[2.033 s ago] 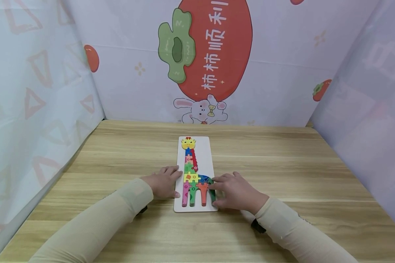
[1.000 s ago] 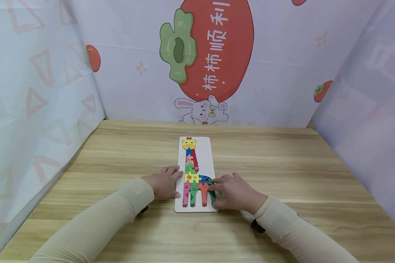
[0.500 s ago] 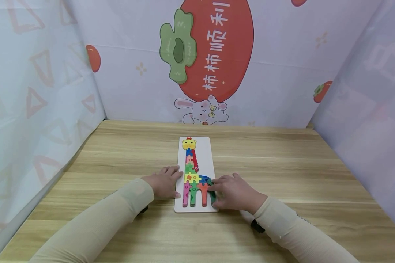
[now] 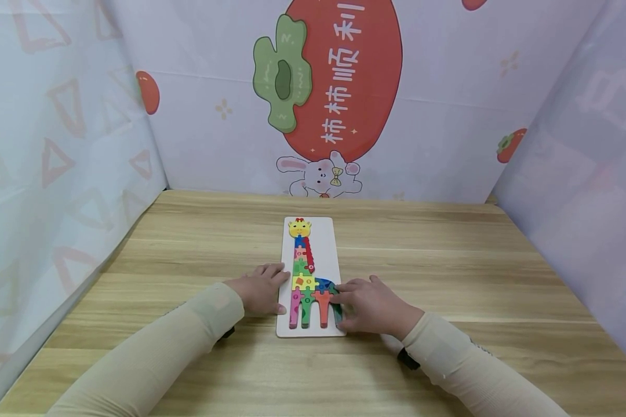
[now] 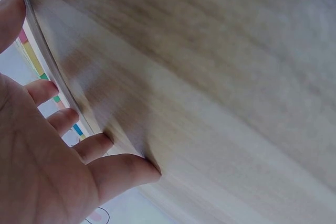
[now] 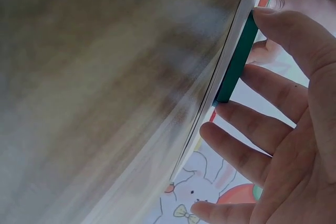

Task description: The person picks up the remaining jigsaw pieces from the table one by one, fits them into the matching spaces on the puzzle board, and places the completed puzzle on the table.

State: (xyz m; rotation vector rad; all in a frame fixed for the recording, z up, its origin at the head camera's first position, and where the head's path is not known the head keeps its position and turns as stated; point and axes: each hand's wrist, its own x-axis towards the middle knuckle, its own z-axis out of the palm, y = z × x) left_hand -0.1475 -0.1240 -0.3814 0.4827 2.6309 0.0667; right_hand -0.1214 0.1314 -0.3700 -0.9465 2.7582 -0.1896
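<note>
A giraffe jigsaw puzzle (image 4: pixel 305 284) of brightly coloured pieces lies on a white board (image 4: pixel 323 243). My left hand (image 4: pixel 259 289) has its fingers spread along the board's left edge, and its thumb touches the lower left of the board. At the lower right, my right hand (image 4: pixel 378 307) holds a green puzzle piece (image 4: pixel 337 313), the giraffe's rear leg, between thumb and fingertips. In the right wrist view that green piece (image 6: pixel 239 61) stands up from the board beside the fingertips. The right fingers partly cover it in the head view.
Both hands and the board are on a wooden table (image 4: pixel 448 260). Behind it hangs a white backdrop (image 4: pixel 438 116) with a large persimmon and a rabbit printed on it. Pale printed sheets (image 4: pixel 73 145) close off both sides.
The whole head view has shifted very slightly since two seconds ago. The right hand shifts very little at the green piece; the left hand and board keep their places.
</note>
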